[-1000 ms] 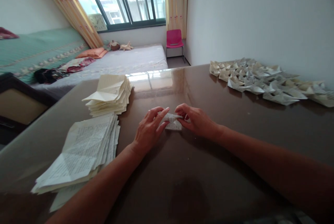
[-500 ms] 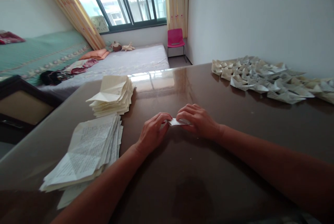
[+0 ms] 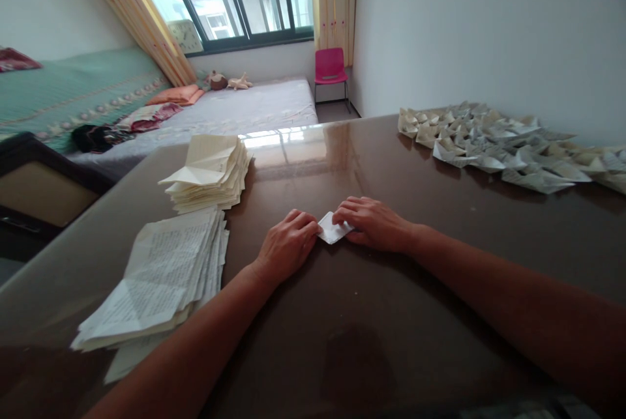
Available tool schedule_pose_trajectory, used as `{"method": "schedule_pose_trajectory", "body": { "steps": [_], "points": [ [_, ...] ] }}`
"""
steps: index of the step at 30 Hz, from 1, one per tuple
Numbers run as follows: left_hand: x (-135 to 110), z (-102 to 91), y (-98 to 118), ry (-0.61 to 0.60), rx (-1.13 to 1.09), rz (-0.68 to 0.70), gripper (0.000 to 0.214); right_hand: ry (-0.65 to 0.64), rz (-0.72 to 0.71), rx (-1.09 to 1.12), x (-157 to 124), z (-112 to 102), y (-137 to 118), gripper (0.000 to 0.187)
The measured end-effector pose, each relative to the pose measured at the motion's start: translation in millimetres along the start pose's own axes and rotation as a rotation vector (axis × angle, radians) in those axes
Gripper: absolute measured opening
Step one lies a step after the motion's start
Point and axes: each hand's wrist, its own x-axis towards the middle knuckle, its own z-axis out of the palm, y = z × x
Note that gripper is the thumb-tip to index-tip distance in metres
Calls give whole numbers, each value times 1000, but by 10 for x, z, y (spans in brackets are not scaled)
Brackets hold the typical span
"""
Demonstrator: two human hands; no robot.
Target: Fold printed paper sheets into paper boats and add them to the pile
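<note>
A small white folded paper [image 3: 331, 230], now a flat diamond shape, is at the middle of the brown table [image 3: 313, 315]. My left hand [image 3: 292, 238] pinches its left corner between thumb and fingers. On the other side, my right hand [image 3: 374, 223] grips the right edge, with its fingertips resting on top of the paper. Left of my hands lie a pile of printed sheets [image 3: 161, 275] with crease marks and, behind it, a stack of cream paper [image 3: 210, 174]. Folded paper boats [image 3: 493, 145] crowd together at the far right of the table.
A dark chair [image 3: 44, 191] stands against the table's left side. Beyond the far edge are a bed [image 3: 264, 103] and a pink chair [image 3: 330, 67] below the window. The white wall [image 3: 479, 28] runs along the right.
The folded paper has gone from a narrow raised shape to a flat diamond showing its face. Both hands have shifted slightly apart around it, and the view has tilted a little.
</note>
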Motion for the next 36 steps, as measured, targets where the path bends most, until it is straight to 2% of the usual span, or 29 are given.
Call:
{"method": "schedule_pose_trajectory", "body": {
  "steps": [4, 9, 14, 19, 23, 28, 36],
  "points": [
    [-20, -27, -35, -50, -43, 10, 25, -67, 4, 175, -37, -62, 144, 13],
    [1, -45, -62, -72, -89, 11, 27, -92, 66, 169, -57, -141, 130, 16],
    [72, 29, -86, -52, -146, -168, 27, -88, 263, 287, -28, -68, 125, 22],
    [141, 86, -78, -12, -165, -303, 25, -85, 409, 73, 16, 20, 39, 29],
    [165, 78, -66, -10, -163, -332, 25, -104, 397, -105, 31, 21, -41, 34],
    [172, 76, -47, -25, -145, -342, 27, -118, 368, -174, 39, 13, -43, 37],
    [158, 79, -37, -32, -83, -299, 27, -151, 403, -218, 58, 8, -66, 40]
  ]
}}
